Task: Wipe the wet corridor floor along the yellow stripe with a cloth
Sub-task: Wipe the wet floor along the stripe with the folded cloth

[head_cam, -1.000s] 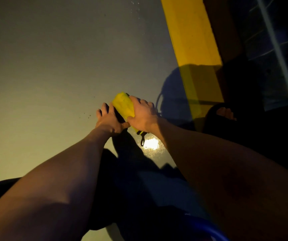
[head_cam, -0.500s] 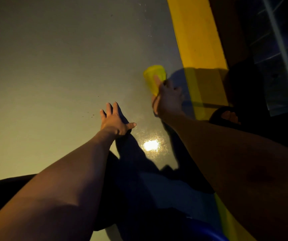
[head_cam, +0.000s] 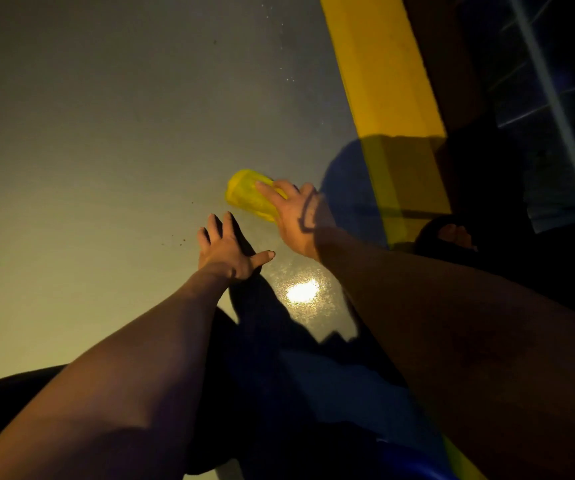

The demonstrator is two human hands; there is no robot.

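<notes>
- Fingers [head_cam: 265,186] of our right hand [head_cam: 296,216] are lying stretched over the yellow cloth [head_cam: 248,195], pressing it flat to the floor [head_cam: 106,133] rather than gripping it; whether any finger is curling under the far edge, we cannot tell.
- Our left hand [head_cam: 225,249] is spreading flat on the floor at about 7 o'clock from the cloth, holding nothing and propping us up.
- We are working the cloth just beside the yellow stripe [head_cam: 379,74], which is running away at 1 o'clock.
- Judging progress, we are reckoning the job is only partly done: a bright glare [head_cam: 302,292] is shining off a wet-looking patch near our right forearm, and specks are lying at 9 o'clock of the left hand.
- Open floor is stretching wide toward 10 and 12 o'clock. At 3 o'clock the stripe's raised edge and our sandalled foot [head_cam: 452,237] are hemming us in.
</notes>
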